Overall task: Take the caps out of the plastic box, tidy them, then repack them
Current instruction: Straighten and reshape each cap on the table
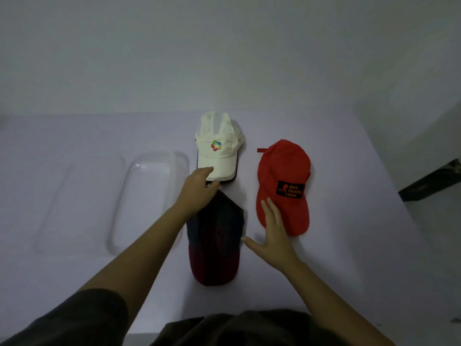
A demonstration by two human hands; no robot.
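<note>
Three caps lie on the white table. A cream cap point(219, 146) with a coloured logo sits at the back, over a dark brim beneath it. A dark navy and maroon cap point(215, 243) lies nearest me. A red cap point(283, 186) with a black patch lies to the right. My left hand point(198, 189) rests at the cream cap's brim, fingers curled on its edge. My right hand point(272, 231) is spread flat, fingers on the red cap's brim, thumb toward the dark cap. The clear plastic box point(149, 171) stands left of the caps with nothing in it.
A clear lid point(62, 203) lies left of the box. The table point(349, 245) ends at the right, with a dark object point(434, 181) on the floor beyond. A pale wall rises behind the table.
</note>
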